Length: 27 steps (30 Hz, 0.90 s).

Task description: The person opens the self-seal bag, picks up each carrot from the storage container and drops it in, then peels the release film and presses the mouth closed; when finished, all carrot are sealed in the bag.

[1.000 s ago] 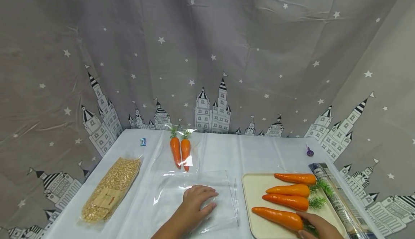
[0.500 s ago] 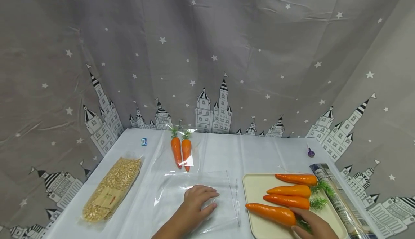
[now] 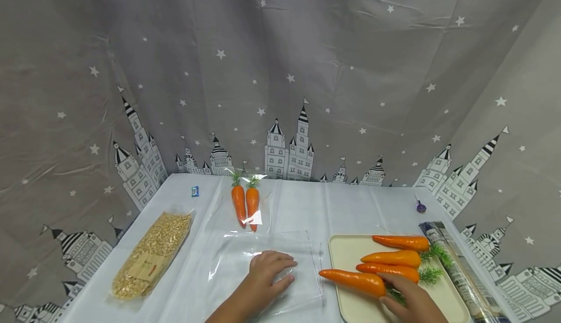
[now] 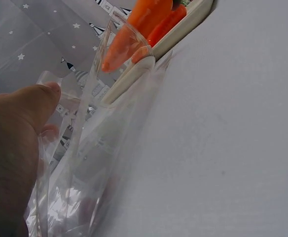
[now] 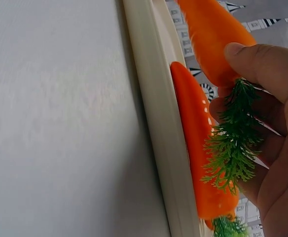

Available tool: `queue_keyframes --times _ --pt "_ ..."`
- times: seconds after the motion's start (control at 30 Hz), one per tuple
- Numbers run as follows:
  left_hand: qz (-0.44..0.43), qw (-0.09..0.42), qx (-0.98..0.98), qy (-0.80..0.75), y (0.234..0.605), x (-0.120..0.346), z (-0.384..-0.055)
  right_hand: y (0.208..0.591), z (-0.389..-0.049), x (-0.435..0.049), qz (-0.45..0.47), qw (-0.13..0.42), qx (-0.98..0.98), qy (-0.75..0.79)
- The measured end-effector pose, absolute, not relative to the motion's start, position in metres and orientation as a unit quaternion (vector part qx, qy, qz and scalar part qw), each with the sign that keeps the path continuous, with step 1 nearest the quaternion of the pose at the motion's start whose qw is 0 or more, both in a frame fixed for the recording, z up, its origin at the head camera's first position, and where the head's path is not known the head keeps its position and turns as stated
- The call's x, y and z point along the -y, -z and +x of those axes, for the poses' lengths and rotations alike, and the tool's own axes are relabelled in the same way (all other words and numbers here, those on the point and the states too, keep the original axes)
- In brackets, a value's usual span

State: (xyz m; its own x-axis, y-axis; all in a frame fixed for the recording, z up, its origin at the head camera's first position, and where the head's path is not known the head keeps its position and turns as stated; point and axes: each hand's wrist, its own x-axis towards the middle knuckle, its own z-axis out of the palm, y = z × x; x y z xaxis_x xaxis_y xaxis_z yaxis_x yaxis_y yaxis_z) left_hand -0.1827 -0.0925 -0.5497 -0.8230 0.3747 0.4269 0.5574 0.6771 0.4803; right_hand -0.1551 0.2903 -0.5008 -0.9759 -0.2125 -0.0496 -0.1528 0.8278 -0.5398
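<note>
My right hand (image 3: 412, 296) holds a toy carrot (image 3: 352, 281) by its thick end, thumb on top in the right wrist view, green leaves (image 5: 235, 143) hanging by the fingers. Its tip points left, past the near-left rim of the cream tray (image 3: 339, 294). Three more carrots (image 3: 392, 257) lie in the tray. My left hand (image 3: 269, 272) is on a clear plastic bag (image 3: 228, 259), fingers bent and spread from the thumb. In the left wrist view, film lies between thumb and fingers, and the bag's raised mouth (image 4: 126, 32) faces the carrot.
Behind the bag lies another clear bag with two carrots (image 3: 252, 206). A packet of yellow grain (image 3: 151, 255) is at the left, near a small blue sachet (image 3: 195, 191). Right of the tray lies a long printed packet (image 3: 460, 269); a small purple item (image 3: 420, 207) is farther back.
My right hand has moved left with the carrot, carrying its tip from over the tray out past the tray's left rim. The left hand has stayed in place on the bag.
</note>
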Motion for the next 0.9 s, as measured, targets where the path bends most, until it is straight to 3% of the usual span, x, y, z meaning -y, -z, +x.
queue_keyframes --times 0.4,0.9 --pt "-0.265 0.146 0.899 0.315 0.548 0.093 -0.18 0.502 -0.16 -0.268 -0.158 0.012 -0.953 0.26" --pt "-0.265 0.121 0.903 0.315 0.547 0.094 -0.18 0.507 -0.169 -0.233 -0.189 0.043 -0.941 0.276"
